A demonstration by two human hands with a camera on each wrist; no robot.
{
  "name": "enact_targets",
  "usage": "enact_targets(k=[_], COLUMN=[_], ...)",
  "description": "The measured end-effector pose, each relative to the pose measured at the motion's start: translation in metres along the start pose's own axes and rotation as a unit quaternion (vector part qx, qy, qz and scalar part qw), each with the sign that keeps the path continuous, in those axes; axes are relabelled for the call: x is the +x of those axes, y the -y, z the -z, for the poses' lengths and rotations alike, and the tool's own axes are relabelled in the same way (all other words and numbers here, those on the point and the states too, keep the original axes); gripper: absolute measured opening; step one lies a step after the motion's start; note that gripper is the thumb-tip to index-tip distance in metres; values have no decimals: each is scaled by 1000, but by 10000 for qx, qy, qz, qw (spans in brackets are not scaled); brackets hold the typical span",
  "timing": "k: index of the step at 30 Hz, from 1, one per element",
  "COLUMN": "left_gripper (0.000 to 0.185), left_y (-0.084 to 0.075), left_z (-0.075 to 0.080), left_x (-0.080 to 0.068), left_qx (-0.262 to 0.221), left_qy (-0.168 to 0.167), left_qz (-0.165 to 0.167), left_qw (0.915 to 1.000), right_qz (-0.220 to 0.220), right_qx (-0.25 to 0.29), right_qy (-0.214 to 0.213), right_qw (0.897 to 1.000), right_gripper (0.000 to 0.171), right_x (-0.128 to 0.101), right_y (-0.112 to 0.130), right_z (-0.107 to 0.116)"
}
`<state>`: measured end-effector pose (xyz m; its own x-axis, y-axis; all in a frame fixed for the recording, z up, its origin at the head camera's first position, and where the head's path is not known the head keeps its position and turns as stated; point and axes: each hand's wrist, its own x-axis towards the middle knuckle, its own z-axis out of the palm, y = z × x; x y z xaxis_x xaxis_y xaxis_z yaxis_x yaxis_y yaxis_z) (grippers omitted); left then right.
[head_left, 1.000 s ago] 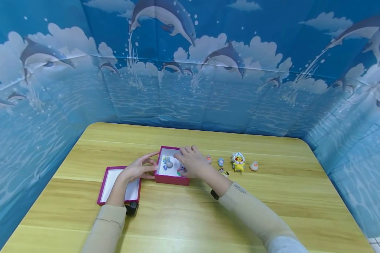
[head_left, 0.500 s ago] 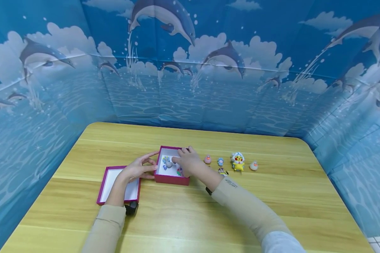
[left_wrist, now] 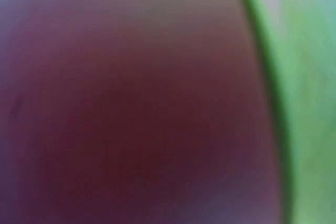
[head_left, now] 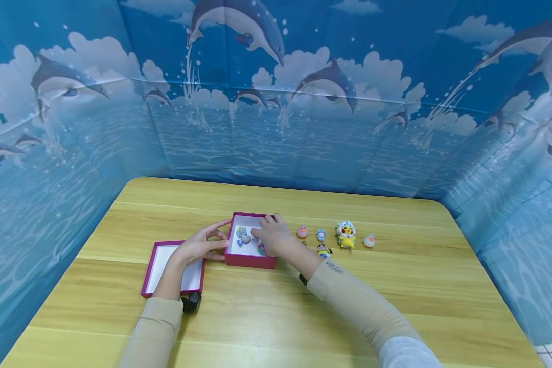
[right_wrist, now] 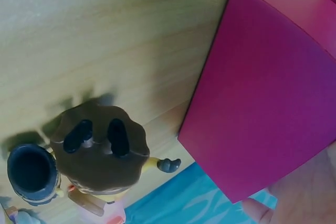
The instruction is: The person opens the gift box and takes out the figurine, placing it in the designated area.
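Observation:
An open magenta box (head_left: 250, 260) with a white inside stands near the middle of the table. My left hand (head_left: 200, 246) holds its left wall, fingers and thumb spread along the rim. Over the box's right rim reaches my right hand (head_left: 276, 237), its fingertips down inside; I cannot tell whether they pinch anything. Inside lie a small grey toy (head_left: 246, 238), some blue-and-yellow bits (head_left: 239, 232) and a pink-and-green toy (head_left: 260, 248) partly under the right hand. In the right wrist view, part of that hand (right_wrist: 304, 195) shows beside the box's outer wall (right_wrist: 268, 87).
Left of the box lies its white-lined lid (head_left: 148, 271), under my left forearm. Right of the box stand a pink duck (head_left: 301, 231), a small blue figure (head_left: 320, 235), a yellow figure (head_left: 346, 236), a grey duck (head_left: 369, 241) and a brown-topped figure (right_wrist: 100, 145).
My right hand has moved slightly left and deeper over the box, uncovering the pink duck beside it. Since half a second ago it has barely moved. The left hand stays put.

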<state>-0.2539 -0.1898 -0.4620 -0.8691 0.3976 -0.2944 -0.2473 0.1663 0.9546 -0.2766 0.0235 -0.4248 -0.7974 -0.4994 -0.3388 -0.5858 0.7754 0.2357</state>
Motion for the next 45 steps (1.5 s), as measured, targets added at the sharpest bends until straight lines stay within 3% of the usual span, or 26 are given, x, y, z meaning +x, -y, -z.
enact_targets(k=[10,17,23,36,45], left_gripper=[66,66,66,65,66], left_y=[0,0,-1,-1,-1], left_z=[0,1,0,-1,-1], left_x=[0,0,0,0,0], left_qx=[-35,-101,-59,-13,-50], left_qy=[9,25,-1,6,-9], left_qz=[-21,-29,-37,-17,-20], left_qw=[10000,9999,10000,10000,10000], right_qz=[-187,-404,-496,-411,-225], right_qx=[11,-253,-652,-69,121], right_qy=[-277,-321,-118,-331,-817], right_qw=[9994,9983,9966,9986,9963], right_gripper=[72,67,57,63,68], right_x=[0,0,-1,0,1], right_y=[-1,2,3,0,-4], right_z=[-3,-3,-1,-5,-9])
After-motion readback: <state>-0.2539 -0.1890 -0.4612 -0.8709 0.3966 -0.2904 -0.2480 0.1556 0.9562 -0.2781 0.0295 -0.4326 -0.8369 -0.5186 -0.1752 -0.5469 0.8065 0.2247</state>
